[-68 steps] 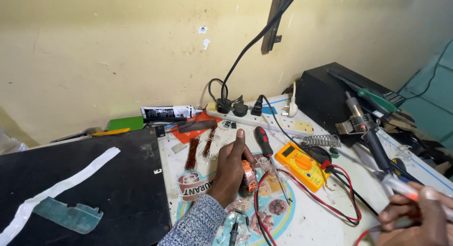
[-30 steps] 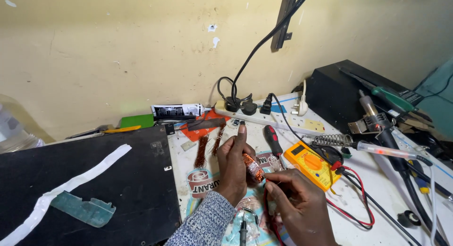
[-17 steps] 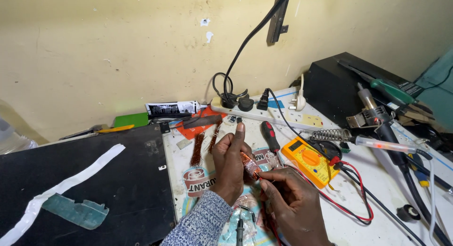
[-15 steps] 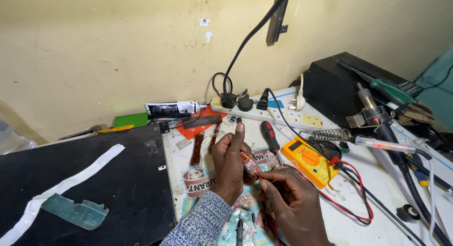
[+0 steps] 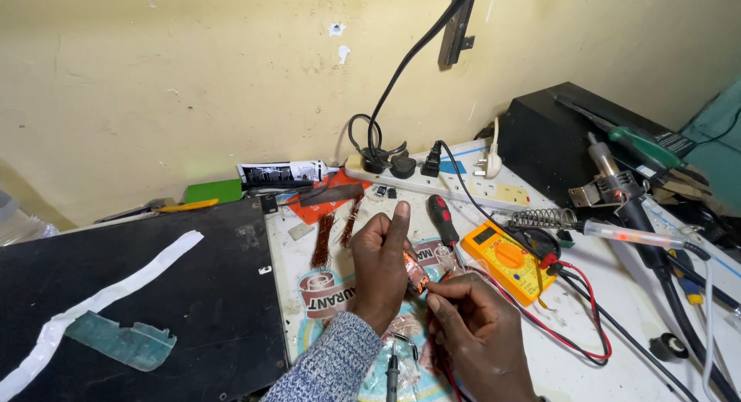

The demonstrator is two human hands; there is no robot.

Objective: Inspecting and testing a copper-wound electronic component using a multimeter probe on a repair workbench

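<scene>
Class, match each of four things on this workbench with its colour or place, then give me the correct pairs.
Things:
1 multimeter
2 screwdriver
3 power strip
4 small component

Descriptions:
A white, against the wall
B held in the left hand
C yellow-orange body
D red and black handle

Pairs: 1-C, 2-D, 3-A, 4-B

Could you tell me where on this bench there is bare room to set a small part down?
The black panel is mostly bare between its white strip and its right edge. A white patch lies right of the multimeter's leads. It is crowded around the left hand, right hand, yellow multimeter and soldering iron.
</scene>
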